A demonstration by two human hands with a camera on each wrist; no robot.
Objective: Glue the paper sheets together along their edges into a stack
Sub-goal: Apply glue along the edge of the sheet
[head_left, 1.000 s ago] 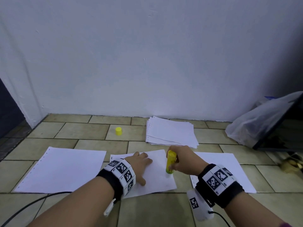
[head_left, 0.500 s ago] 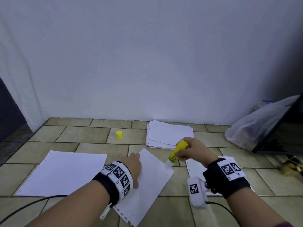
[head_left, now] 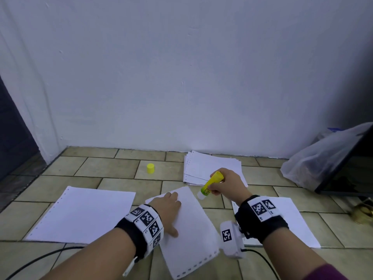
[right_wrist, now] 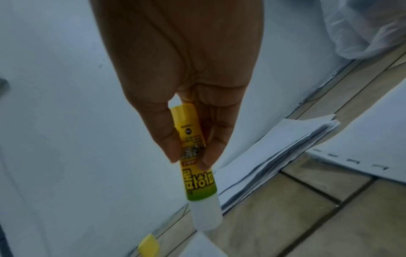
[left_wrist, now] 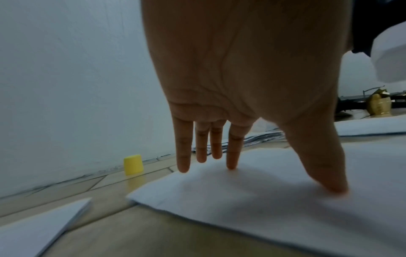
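A white sheet [head_left: 191, 229] with punched edge holes lies turned lengthwise on the tiled floor between my arms. My left hand [head_left: 167, 207] presses it flat with straight fingers [left_wrist: 232, 153] and thumb. My right hand [head_left: 226, 184] pinches an uncapped yellow glue stick [head_left: 211, 184], its white tip pointing down at the sheet's far right corner, just off it. In the right wrist view the glue stick [right_wrist: 193, 156] sits between thumb and fingers. A loose pile of sheets [head_left: 205, 168] lies by the wall.
The yellow cap [head_left: 150, 168] stands on a tile left of the pile. One paper stack [head_left: 80, 215] lies at my left, another sheet [head_left: 292, 219] under my right wrist. A plastic bag [head_left: 319, 158] and a dark panel sit at right. A black cable [head_left: 40, 259] runs near left.
My left hand has turned the middle sheet from crosswise to lengthwise. My right hand lifted the glue stick off the sheet's edge and now tilts it at the far corner.
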